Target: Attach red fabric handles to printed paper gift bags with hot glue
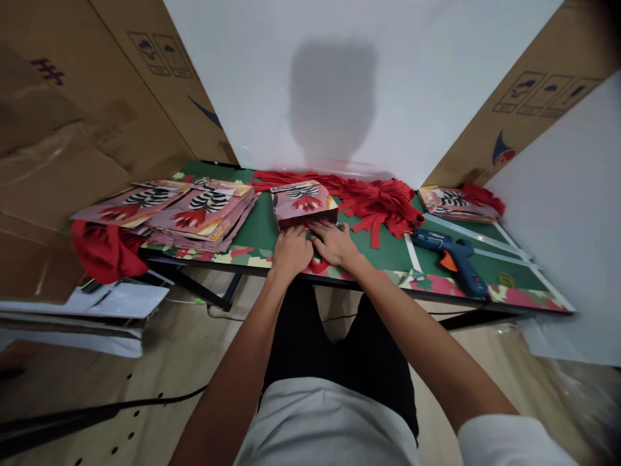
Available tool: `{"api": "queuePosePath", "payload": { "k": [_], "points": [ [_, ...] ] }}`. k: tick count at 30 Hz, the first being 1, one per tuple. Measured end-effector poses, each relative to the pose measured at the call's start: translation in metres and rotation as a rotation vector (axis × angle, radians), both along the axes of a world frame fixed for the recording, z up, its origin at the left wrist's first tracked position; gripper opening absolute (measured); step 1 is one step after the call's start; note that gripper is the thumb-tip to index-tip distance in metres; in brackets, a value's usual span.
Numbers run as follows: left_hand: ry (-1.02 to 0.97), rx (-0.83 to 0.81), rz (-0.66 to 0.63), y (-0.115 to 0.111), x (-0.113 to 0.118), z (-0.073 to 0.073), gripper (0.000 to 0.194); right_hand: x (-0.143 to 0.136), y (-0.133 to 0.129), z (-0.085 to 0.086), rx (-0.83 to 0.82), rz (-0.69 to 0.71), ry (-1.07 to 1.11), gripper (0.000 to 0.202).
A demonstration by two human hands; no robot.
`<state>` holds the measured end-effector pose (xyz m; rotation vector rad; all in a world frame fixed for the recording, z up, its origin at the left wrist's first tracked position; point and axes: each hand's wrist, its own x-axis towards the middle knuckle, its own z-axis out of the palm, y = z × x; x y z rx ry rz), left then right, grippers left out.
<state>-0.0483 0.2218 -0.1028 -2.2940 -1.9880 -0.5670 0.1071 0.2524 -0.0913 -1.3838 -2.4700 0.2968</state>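
In the head view, the left hand (292,251) and right hand (334,243) lie fingers extended at the near edge of a pink, zebra-striped paper bag (305,200) on the green tabletop (264,223) — whether they pinch anything, I cannot tell. Uneven pressure could crease the paper; the blue glue gun (453,255) — near the table's edge — could fall if knocked.
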Motion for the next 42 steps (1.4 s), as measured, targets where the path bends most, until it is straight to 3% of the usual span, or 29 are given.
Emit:
{"api": "queuePosePath", "payload": {
  "k": [8, 17, 27, 35, 42],
  "points": [
    [-0.051, 0.057, 0.043, 0.001, 0.01, -0.006, 0.044, 0.003, -0.001, 0.001, 0.053, -0.155, 0.046, 0.048],
    [-0.139, 0.146, 0.088, -0.002, 0.012, -0.018, 0.042, 0.005, 0.011, -0.002, 0.042, -0.11, 0.045, 0.058],
    [-0.164, 0.141, 0.189, 0.004, 0.022, -0.015, 0.045, 0.008, 0.023, -0.001, 0.028, -0.056, 0.012, 0.055],
    [-0.097, 0.12, 0.124, -0.002, 0.018, -0.024, 0.054, 0.007, 0.02, -0.003, 0.019, 0.069, -0.038, 0.058],
    [-0.029, 0.057, 0.09, 0.001, 0.016, -0.013, 0.057, 0.006, 0.025, -0.004, 0.017, 0.113, -0.078, 0.056]
  ]
}}
